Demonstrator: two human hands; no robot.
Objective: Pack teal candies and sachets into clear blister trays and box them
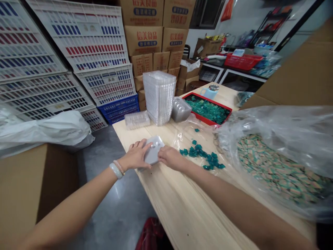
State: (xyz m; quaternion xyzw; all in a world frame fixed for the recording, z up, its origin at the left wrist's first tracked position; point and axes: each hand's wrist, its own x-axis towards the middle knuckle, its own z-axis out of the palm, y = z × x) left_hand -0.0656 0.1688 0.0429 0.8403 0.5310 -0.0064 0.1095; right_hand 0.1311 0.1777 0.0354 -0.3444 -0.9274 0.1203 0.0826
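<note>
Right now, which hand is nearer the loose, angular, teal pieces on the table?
Right: the right hand is left of the loose pieces; the left hand farther left, on a translucent plastic container.

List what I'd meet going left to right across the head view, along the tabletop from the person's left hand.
Left hand → pale plastic container between the hands → right hand → loose teal pieces → heap of small tan-and-green pieces.
</note>
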